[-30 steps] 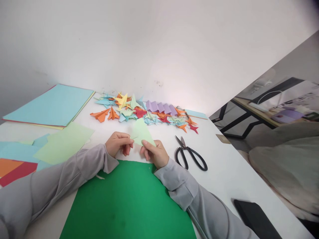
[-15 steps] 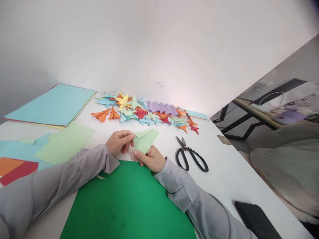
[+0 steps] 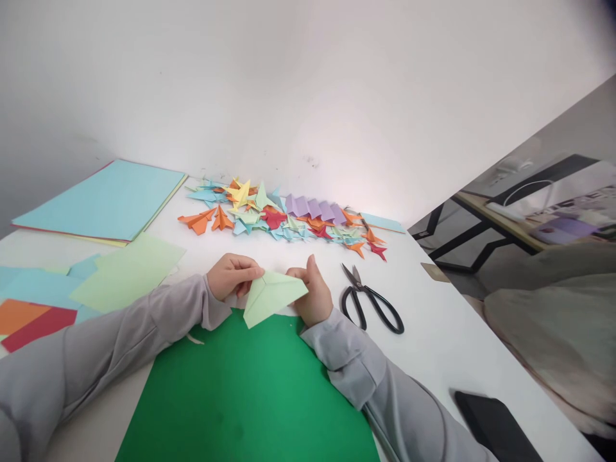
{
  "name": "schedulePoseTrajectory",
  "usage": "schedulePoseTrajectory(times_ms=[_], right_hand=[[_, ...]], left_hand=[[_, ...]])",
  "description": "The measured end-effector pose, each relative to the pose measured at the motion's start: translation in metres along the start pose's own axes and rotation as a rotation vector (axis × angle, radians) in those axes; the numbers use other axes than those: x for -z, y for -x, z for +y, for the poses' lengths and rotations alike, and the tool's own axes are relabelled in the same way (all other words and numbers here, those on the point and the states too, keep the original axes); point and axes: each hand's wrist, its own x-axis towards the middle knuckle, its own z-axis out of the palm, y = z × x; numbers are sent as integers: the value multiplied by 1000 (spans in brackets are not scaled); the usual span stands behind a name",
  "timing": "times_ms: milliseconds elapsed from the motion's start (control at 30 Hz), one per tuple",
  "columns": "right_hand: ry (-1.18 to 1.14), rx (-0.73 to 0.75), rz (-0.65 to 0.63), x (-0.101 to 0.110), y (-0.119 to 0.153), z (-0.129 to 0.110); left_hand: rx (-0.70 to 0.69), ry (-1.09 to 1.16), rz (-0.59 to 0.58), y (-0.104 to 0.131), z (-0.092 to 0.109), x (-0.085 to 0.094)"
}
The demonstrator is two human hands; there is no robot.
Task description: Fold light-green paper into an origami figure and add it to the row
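A folded light green paper (image 3: 272, 296) with creases hangs over the far edge of a dark green sheet (image 3: 245, 391). My left hand (image 3: 234, 277) pinches its upper left corner between thumb and fingers. My right hand (image 3: 312, 292) is at the paper's right tip, thumb raised and apart from the fingers, which are partly behind the paper. Beyond my hands lies a row of small folded paper shapes in several colours, with a yellow one (image 3: 239, 194) and a purple pleated strip (image 3: 315, 209) among them.
Black-handled scissors (image 3: 370, 298) lie right of my right hand. A dark flat object (image 3: 495, 423) is at the lower right. Large blue sheets (image 3: 103, 199) are stacked at the back left, with a loose pale green sheet (image 3: 129, 273) and other coloured pieces nearer me.
The light green paper has turned, one point now hanging down towards the green sheet. My right hand has let go of its lower edge and moved right and up, thumb lifted.
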Motion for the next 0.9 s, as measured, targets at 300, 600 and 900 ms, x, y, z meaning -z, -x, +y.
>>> schedulePoseTrajectory(times_ms=[300,600,900], right_hand=[[230,9,-441,2,5,-7],[260,82,-382,0,4,-3],[309,123,-356,-4,7,-5]], left_hand=[[-36,-244,-170,9,-3,-5],[55,-224,-48,8,2,-11],[-69,-236,-75,9,0,-12]])
